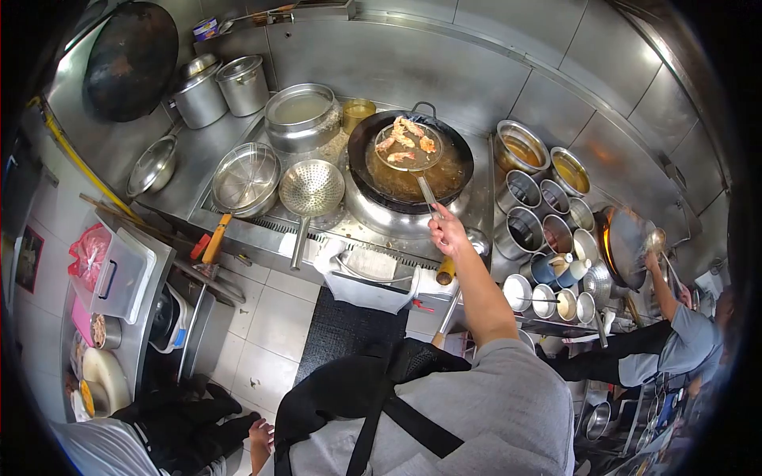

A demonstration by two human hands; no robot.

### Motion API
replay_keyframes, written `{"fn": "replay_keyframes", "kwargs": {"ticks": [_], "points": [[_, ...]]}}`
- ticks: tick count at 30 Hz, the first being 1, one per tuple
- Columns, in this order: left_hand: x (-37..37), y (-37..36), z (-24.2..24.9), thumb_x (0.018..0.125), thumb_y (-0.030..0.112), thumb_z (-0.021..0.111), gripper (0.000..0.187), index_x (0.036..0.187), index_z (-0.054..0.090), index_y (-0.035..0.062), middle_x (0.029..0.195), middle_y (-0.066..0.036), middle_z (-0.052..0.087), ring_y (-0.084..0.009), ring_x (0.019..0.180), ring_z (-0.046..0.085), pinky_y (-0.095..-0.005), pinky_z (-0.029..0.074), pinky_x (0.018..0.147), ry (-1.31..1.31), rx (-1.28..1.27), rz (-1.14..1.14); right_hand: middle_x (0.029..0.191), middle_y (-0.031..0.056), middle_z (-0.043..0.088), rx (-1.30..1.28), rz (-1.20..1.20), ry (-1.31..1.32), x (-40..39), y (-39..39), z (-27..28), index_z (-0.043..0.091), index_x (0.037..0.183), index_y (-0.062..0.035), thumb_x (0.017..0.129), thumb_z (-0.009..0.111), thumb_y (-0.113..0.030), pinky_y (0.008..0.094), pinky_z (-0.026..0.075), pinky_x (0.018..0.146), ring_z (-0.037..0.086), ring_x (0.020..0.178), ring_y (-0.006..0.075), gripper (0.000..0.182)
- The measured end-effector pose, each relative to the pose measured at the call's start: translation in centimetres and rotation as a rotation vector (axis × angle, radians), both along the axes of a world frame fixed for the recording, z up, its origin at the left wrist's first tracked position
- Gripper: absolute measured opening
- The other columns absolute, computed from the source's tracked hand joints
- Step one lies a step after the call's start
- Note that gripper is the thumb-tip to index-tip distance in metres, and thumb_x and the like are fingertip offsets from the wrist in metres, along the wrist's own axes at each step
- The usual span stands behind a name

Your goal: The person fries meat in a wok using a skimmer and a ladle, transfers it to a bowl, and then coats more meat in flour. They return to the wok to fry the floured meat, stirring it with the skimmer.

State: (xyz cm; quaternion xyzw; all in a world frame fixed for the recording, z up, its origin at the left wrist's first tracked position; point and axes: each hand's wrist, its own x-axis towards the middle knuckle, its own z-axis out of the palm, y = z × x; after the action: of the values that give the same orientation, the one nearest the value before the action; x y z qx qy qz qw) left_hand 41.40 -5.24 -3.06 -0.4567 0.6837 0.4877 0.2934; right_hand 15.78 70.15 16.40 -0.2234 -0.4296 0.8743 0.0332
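My right hand (449,232) is closed round the handle of a wire mesh strainer (425,190), whose round basket is over the wok at the centre. Several pieces of fried food (403,136), orange and pale, lie in the basket. Below it, brown oil (397,184) sits in the black wok (361,163), which rests on a steel burner ring. My left hand (261,435) hangs low beside my body at the bottom, far from the stove; its fingers are loosely curled, with nothing visible in them.
Left of the wok are a perforated ladle (312,188), a round strainer (246,176) and a large pot (302,119). Bowls of sauce (521,147) and metal containers (524,230) stand to the right. A co-worker (684,337) tends another wok (627,250); another person (111,448) is at lower left.
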Motion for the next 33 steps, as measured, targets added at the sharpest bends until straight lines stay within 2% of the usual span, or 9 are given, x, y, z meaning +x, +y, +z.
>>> {"fn": "replay_keyframes", "kwargs": {"ticks": [9,15,18,19,20,21,22,24,33], "points": [[-3.3,0.7,1.5,0.094,0.013,0.052,0.039,0.133,0.048,0.0178,0.103,-0.008,0.065,-0.0223,0.074,0.061,-0.0418,0.047,0.061,0.072,0.076,-0.233,0.066,0.0012,0.047,0.445,0.143,-0.210,4.7,1.9,3.1,0.027,0.152,-0.0192,0.099,0.043,-0.006,0.0276,0.032,0.038,0.037,0.044,0.0090,0.057],[-5.2,1.0,3.7,0.094,0.013,0.050,0.042,0.135,0.045,0.0200,0.106,-0.008,0.064,-0.0215,0.075,0.061,-0.0403,0.047,0.061,0.127,0.036,-0.278,0.064,0.0008,0.047,0.667,0.033,-0.265,1.3,-1.0,6.4,0.026,0.154,-0.0206,0.096,0.040,0.000,0.0273,0.034,0.038,0.038,0.043,0.0105,0.063],[-4.4,-2.1,-0.3,0.093,0.013,0.050,0.043,0.136,0.045,0.0201,0.108,-0.008,0.064,-0.0216,0.079,0.061,-0.0395,0.047,0.062,0.146,0.147,-0.188,0.062,0.0012,0.047,0.794,-0.014,-0.294,-0.8,-2.3,7.0,0.028,0.153,-0.0187,0.091,0.039,0.004,0.0286,0.034,0.037,0.040,0.043,0.0112,0.066],[-3.9,-1.2,2.2,0.092,0.012,0.051,0.045,0.136,0.045,0.0198,0.110,-0.008,0.064,-0.0224,0.084,0.061,-0.0394,0.047,0.063,0.111,0.147,-0.085,0.062,0.0055,0.051,0.922,-0.029,-0.266,-1.6,-1.8,6.7,0.031,0.151,-0.0160,0.090,0.043,0.004,0.0321,0.036,0.036,0.044,0.042,0.0148,0.066],[-2.5,-4.4,-4.5,0.091,0.012,0.053,0.046,0.136,0.045,0.0201,0.110,-0.009,0.063,-0.0244,0.086,0.061,-0.0398,0.047,0.063,0.110,0.166,-0.033,0.062,0.0098,0.056,1.047,-0.047,-0.242,-2.1,-1.4,6.3,0.034,0.150,-0.0134,0.088,0.047,0.004,0.0356,0.038,0.035,0.048,0.040,0.0184,0.065],[-1.2,-7.3,-10.1,0.092,0.015,0.052,0.043,0.134,0.046,0.0205,0.110,-0.009,0.063,-0.0254,0.087,0.061,-0.0404,0.047,0.065,0.248,0.237,-0.068,0.062,0.0120,0.057,1.017,-0.057,-0.224,-3.0,-0.6,6.2,0.035,0.149,-0.0126,0.087,0.048,0.005,0.0370,0.038,0.035,0.049,0.040,0.0204,0.066],[-1.0,-7.0,-9.2,0.093,0.017,0.051,0.041,0.133,0.047,0.0209,0.109,-0.008,0.063,-0.0264,0.089,0.061,-0.0409,0.047,0.066,0.385,0.319,-0.098,0.062,0.0142,0.058,0.990,-0.066,-0.206,-3.7,-0.2,6.2,0.036,0.149,-0.0119,0.086,0.049,0.006,0.0385,0.039,0.035,0.050,0.040,0.0224,0.066],[1.1,-10.3,-11.2,0.093,0.017,0.051,0.040,0.133,0.047,0.0209,0.110,-0.008,0.063,-0.0268,0.089,0.061,-0.0415,0.047,0.067,0.210,0.216,-0.073,0.061,0.0030,0.047,0.946,-0.123,-0.257,-3.5,-2.5,9.2,0.027,0.153,-0.0137,0.089,0.041,0.007,0.0322,0.033,0.034,0.043,0.042,0.0153,0.069],[3.9,-15.7,-12.6,0.094,0.020,0.048,0.037,0.131,0.048,0.0209,0.111,-0.008,0.062,-0.0282,0.092,0.061,-0.0440,0.047,0.071,0.001,0.322,0.135,0.065,0.0042,0.050,0.691,-0.246,-0.220,-2.4,-8.1,12.9,0.021,0.152,-0.0085,0.092,0.036,0.002,0.0273,0.032,0.036,0.041,0.044,0.0108,0.062]]}}
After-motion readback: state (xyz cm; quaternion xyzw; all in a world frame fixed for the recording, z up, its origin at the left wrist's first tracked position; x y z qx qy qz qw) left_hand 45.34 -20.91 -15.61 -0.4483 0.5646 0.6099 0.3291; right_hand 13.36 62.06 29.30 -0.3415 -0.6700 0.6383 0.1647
